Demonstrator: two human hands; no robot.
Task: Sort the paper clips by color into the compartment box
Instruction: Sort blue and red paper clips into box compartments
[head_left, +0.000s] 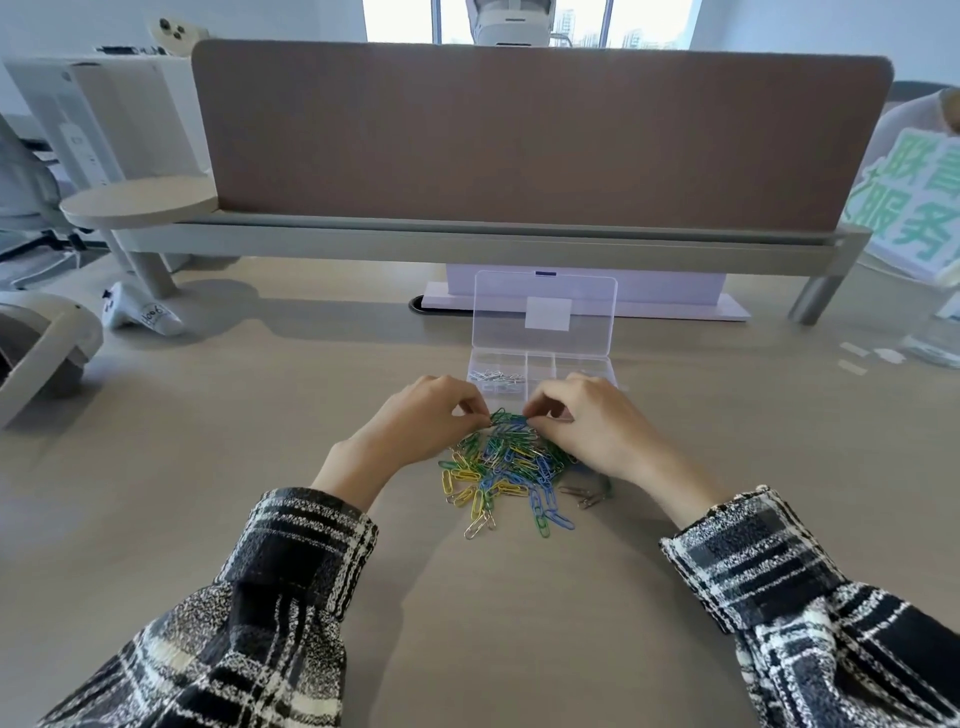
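Lying in a mixed heap on the tabletop (249, 457), the paper clips (506, 467) are mostly unsorted: green, blue, yellow. The left hand (415, 421) and right hand (592, 421) each have a grip pinching clips at the heap's far edge. Just behind, the open compartment box (566, 364) holds only silver clips (496, 376) in one left compartment.

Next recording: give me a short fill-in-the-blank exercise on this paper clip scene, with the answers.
1. The box has its lid standing ____.
2. The clips already in it are ____ in color.
3. The left hand and right hand pinch at the pile, which lies on the ____.
Missing words: open; silver; table.
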